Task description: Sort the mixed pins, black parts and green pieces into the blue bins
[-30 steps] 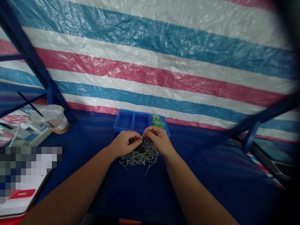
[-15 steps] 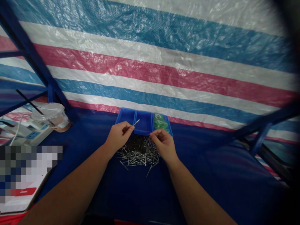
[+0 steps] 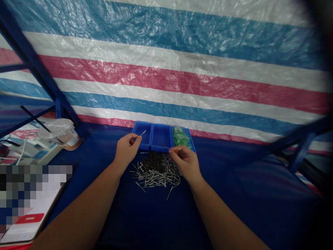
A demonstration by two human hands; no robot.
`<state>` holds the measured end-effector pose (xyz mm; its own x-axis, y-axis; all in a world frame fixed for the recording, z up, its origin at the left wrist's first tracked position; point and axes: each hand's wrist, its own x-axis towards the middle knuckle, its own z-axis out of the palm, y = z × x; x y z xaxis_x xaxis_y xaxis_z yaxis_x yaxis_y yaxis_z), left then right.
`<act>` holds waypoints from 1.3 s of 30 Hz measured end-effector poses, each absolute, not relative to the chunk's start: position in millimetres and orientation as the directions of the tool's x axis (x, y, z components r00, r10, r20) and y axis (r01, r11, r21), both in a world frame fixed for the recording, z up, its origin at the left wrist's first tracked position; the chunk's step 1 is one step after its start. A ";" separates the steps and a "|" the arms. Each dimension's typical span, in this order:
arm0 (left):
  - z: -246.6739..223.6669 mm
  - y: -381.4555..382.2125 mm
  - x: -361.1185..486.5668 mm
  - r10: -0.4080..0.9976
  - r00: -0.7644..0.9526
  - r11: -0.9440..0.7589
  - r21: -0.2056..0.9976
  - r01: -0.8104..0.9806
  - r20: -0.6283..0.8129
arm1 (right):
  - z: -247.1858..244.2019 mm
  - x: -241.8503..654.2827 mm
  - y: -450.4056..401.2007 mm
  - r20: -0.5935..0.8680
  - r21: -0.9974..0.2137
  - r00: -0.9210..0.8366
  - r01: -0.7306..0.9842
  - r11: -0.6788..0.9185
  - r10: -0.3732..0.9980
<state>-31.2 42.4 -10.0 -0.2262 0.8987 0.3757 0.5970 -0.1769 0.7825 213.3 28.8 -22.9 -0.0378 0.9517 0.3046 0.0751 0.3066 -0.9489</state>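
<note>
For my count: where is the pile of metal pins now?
Head view: the pins lie below the blue tray, between the left hand and right hand.

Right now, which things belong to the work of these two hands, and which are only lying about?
Work: left hand and right hand, each pinching a pin; loose pile of thin metal pins; blue plastic divided tray.
Lying about: clear plastic cup; white power strip.
</note>
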 end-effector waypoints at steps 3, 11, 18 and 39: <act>-9.2 41.8 -34.1 0.879 -0.239 -0.156 0.724 0.671 0.412 | -23.7 213.6 29.4 0.289 -0.954 -0.046 0.068 0.292 0.956; -7.8 40.4 -36.3 0.852 -0.220 -0.173 0.651 0.739 0.475 | -22.6 214.1 28.8 0.279 -0.955 -0.046 0.089 0.282 0.959; -3.7 28.3 -18.3 0.841 0.209 -0.520 0.640 0.565 0.498 | -18.9 212.9 23.2 0.295 -0.952 -0.115 0.045 0.302 0.949; 1.3 23.2 -14.7 0.806 0.294 -0.568 0.532 0.628 0.514 | -24.0 209.2 19.3 0.322 -0.941 -0.201 0.036 0.336 0.925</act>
<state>-14.7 23.2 1.3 0.2939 0.8058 0.5141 0.6279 -0.5683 0.5318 209.2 19.3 -24.0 -0.2009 0.9251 0.3223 0.0358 0.3357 -0.9413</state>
